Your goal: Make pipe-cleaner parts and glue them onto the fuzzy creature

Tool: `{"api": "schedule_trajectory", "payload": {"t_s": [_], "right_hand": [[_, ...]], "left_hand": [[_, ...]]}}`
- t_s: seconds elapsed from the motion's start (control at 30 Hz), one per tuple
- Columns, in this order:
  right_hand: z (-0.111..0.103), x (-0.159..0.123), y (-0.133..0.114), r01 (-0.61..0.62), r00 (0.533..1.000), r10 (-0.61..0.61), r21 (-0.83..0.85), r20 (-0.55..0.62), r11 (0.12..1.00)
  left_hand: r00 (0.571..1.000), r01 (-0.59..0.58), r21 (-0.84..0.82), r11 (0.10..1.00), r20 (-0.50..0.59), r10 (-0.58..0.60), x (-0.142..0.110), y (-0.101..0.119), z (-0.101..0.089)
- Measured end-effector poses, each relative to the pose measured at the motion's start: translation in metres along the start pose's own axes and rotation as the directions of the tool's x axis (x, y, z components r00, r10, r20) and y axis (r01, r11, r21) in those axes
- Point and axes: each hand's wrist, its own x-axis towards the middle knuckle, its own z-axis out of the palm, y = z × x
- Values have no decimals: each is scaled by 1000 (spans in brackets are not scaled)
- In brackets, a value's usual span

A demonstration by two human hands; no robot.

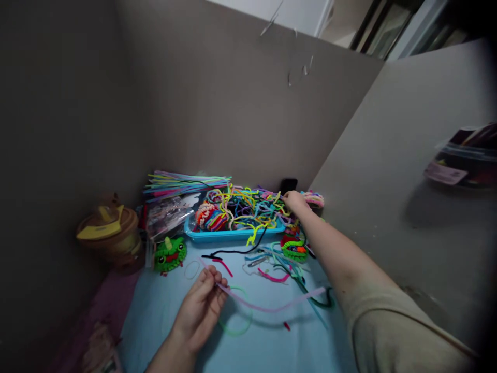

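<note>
Over the front of the light blue table [279,352], my left hand [204,303] pinches a pale pink pipe cleaner [272,310], which sags out to the right. My right hand [295,201] reaches to the back right, at the right end of a blue tray [217,237] heaped with tangled coloured pipe cleaners [248,207]. Its fingers are closed together, and what they hold, if anything, is too small to make out. Below that forearm lies a green and red fuzzy piece [294,249]. A green pipe-cleaner face [170,255] sits left of the tray.
A bundle of straight pipe cleaners [186,182] lies behind clear plastic packets [169,215]. At the left stands a brown lidded container [111,233]. Loose pink, teal and dark green stems [298,282] lie right of centre. Grey partitions [233,114] rise behind; a bin [464,160] hangs right.
</note>
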Motion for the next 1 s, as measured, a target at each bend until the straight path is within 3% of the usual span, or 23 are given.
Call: {"api": "schedule_trajectory", "payload": {"t_s": [0.1,0.23,0.33,0.4,0.5,0.57,0.6,0.67,0.7,0.8,1.0], "right_hand": [[-10,8,-2,-7,997,2,-65,-81,998],[-45,12,-14,60,965,-80,-85,-249,995],[-70,-15,-25,172,929,-192,-89,-318,981],[-79,-55,-29,351,869,-358,-84,-341,933],[-83,-138,-24,596,774,-591,-55,-229,801],[-80,-198,-13,733,680,-733,9,3,680],[-78,-225,-5,792,601,-788,40,131,610],[-75,-271,12,828,498,-805,97,323,551],[-73,-289,22,815,496,-789,120,362,567],[-74,-321,48,738,576,-729,147,370,658],[-92,-325,78,577,741,-576,112,347,809]], "left_hand": [[999,33,4,999,26,-33,-1,-2,-1],[996,62,7,998,56,-63,-1,-5,-3],[993,67,6,998,95,-67,0,-5,-4],[992,53,14,999,115,-54,-1,-4,-4],[988,31,67,997,146,-40,-3,-4,-3],[980,32,98,995,192,-50,-5,-5,-2],[974,34,109,993,218,-57,-6,-6,-1],[964,42,122,992,257,-72,-7,-7,-1],[960,46,125,991,269,-78,-7,-9,-1],[952,58,120,991,293,-91,-7,-11,-2],[950,-7,25,1000,311,-1,-4,-7,-2]]}}
